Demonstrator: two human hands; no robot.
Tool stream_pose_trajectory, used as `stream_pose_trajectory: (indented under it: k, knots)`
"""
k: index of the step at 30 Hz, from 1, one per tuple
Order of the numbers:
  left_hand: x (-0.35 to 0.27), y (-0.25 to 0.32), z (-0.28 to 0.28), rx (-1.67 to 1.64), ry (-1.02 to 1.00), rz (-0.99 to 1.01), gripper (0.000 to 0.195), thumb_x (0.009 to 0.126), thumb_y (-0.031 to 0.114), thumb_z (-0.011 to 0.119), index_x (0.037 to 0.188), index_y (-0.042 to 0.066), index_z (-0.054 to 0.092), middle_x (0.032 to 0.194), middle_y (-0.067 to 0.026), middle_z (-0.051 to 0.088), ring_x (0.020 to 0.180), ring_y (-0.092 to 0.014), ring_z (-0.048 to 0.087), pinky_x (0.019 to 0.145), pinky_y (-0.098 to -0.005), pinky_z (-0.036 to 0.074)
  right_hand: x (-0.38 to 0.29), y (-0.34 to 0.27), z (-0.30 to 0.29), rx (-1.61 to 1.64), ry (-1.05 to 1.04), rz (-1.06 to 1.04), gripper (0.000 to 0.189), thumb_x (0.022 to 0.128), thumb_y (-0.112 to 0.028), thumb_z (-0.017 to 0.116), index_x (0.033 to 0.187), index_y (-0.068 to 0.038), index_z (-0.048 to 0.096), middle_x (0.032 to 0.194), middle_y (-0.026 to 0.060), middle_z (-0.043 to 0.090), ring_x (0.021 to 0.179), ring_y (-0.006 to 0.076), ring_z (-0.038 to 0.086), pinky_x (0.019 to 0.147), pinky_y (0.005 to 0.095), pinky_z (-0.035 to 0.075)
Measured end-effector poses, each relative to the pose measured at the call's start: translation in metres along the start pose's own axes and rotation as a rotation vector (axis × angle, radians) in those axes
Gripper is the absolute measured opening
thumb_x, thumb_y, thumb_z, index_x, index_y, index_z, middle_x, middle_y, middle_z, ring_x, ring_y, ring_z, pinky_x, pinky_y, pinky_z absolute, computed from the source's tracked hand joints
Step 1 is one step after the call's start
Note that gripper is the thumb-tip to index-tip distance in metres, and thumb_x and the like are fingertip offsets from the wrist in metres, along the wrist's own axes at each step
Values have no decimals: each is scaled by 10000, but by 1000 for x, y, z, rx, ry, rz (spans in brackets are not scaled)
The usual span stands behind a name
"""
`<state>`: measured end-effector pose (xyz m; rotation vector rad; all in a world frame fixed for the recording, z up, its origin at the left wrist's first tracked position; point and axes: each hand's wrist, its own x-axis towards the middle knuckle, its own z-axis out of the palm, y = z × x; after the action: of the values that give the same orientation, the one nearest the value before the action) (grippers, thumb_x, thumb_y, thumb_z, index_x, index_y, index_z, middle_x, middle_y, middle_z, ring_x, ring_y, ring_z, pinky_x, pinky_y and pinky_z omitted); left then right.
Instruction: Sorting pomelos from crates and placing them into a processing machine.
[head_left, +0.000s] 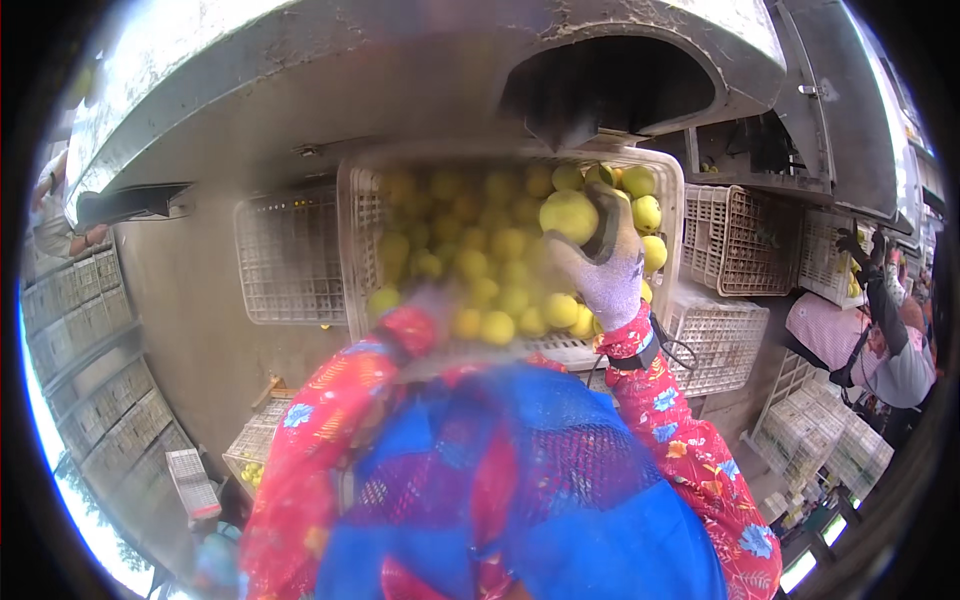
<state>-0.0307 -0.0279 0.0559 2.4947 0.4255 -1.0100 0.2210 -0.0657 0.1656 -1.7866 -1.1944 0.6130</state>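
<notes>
A white plastic crate full of yellow-green citrus fruit stands right in front of me. My right hand, in a pale glove with a dark grip coating, has its thumb and fingers around one large fruit above the crate's right half. My left hand is a blurred shape over the near rim, left of the middle. Its fingers cannot be made out, nor whether they hold anything. A smear across the view dims the fruit in the crate's left part.
A metal machine housing with a dark opening overhangs the crate's far side. Other plastic crates stand left and right. Co-workers' arms show at the far left and right. Stacked crates stand lower right.
</notes>
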Motion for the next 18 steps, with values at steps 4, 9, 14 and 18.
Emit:
stream_pose_trajectory:
  k: [4,9,14,18]
  knots:
    - [10,-12,19,0,-44,131,710,844,162,588,1488,265,307,1561,-119,270,1175,-431,514,915,-552,461,37,-19,9,76,230,-55,555,742,-246,771,1170,24,545,1050,213,627,917,368,634,823,418,509]
    - [20,-10,54,132,68,204,594,861,139,559,1419,251,387,1536,-119,308,1169,-375,535,939,-530,442,80,1,36,-330,439,-124,535,746,-241,805,1125,34,546,1057,227,596,942,377,602,809,423,489]
    - [16,-10,9,263,-45,344,554,823,157,600,1357,249,482,1536,-122,307,1180,-374,528,952,-509,441,133,5,39,-974,535,-557,542,756,-272,797,1095,57,532,1038,249,595,955,433,575,855,452,472]
    - [-5,-17,-20,169,-54,408,491,806,175,621,1274,310,560,1540,-121,296,1204,-367,510,938,-512,453,132,-14,30,3,505,-127,482,812,-268,735,1149,26,555,1023,191,614,1006,295,583,854,371,475]
